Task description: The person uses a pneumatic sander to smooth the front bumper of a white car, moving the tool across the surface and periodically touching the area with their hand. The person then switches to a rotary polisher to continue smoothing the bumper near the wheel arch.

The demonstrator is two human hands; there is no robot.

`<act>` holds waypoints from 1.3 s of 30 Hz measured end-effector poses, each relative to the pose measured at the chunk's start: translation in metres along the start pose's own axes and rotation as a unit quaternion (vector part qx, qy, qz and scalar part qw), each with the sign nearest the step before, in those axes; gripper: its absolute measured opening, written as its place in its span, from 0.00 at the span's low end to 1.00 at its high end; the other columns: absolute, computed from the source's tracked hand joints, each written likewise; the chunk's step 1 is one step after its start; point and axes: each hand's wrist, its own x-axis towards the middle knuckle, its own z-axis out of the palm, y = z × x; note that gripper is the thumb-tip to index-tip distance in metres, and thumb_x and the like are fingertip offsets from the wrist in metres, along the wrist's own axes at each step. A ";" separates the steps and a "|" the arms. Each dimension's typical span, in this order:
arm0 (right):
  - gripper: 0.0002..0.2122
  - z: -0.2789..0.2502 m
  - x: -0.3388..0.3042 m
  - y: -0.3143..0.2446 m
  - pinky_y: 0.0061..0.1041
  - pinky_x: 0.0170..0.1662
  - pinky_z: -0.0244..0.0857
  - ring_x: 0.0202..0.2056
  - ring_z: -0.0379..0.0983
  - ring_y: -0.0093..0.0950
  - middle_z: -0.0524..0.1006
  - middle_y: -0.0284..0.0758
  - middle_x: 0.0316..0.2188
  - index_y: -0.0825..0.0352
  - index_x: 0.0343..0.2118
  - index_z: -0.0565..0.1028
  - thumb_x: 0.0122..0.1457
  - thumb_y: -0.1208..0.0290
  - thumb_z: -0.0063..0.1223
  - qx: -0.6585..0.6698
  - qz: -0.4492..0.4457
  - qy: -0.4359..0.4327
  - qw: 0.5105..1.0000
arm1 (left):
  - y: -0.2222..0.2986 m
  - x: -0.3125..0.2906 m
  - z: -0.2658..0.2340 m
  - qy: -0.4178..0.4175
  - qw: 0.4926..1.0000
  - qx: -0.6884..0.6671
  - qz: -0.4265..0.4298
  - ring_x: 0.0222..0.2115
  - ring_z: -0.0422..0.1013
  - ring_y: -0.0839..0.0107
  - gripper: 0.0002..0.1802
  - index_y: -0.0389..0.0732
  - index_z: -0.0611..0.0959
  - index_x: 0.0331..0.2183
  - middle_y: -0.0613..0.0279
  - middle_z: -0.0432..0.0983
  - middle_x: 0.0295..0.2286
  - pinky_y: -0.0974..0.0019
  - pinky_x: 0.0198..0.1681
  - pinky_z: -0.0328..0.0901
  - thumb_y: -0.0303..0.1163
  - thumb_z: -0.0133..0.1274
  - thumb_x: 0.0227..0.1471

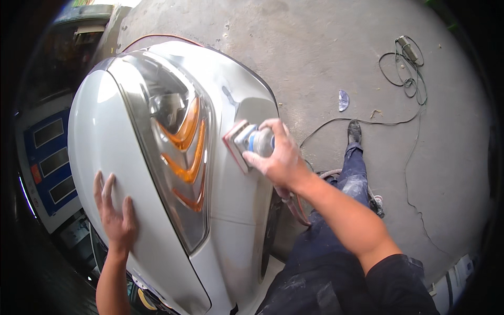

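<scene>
A power sander [260, 142] with a blue band and a flat square pad is in the grip of my right hand [283, 163]. Its pad lies against the dull, sanded-looking bumper corner [235, 202] of a silver-white car, beside the headlight [181, 136] with its orange chevron strips. Fingers spread, my left hand [116, 218] rests on the car's hood [107, 142]. A hose [299, 212] runs down from under my right hand toward my legs. The right palm hides part of the sander.
On the concrete floor [315, 47] a dark cable [378, 123] runs to a coil beside a power strip [408, 48]. A half-round bluish scrap [343, 100] lies near my shoe [354, 132]. A blue panel with grey windows [51, 160] stands beyond the hood at left.
</scene>
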 end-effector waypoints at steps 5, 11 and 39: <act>0.27 -0.016 0.088 0.042 0.39 0.54 0.68 0.49 0.74 0.43 0.76 0.48 0.45 0.64 0.49 0.67 0.50 0.61 0.70 0.072 0.074 0.006 0.995 | -0.006 0.000 -0.001 -0.025 0.999 0.028 0.023 0.68 0.51 0.43 0.32 0.40 0.68 0.64 0.41 0.51 0.67 0.44 0.69 0.48 0.40 0.51 0.62; 0.29 -0.008 0.151 0.158 0.34 0.52 0.70 0.45 0.76 0.36 0.79 0.44 0.42 0.67 0.50 0.68 0.49 0.62 0.73 0.204 0.136 -0.012 0.970 | -0.008 -0.003 -0.004 -0.047 0.997 0.056 0.011 0.68 0.48 0.42 0.33 0.37 0.65 0.64 0.38 0.48 0.67 0.44 0.69 0.44 0.42 0.49 0.62; 0.31 -0.007 0.125 0.183 0.39 0.53 0.68 0.48 0.74 0.41 0.76 0.46 0.45 0.62 0.51 0.68 0.46 0.58 0.72 0.130 0.096 -0.032 0.986 | -0.017 -0.009 0.003 -0.045 0.995 0.091 0.002 0.68 0.48 0.45 0.36 0.37 0.63 0.65 0.41 0.50 0.67 0.44 0.70 0.43 0.51 0.44 0.66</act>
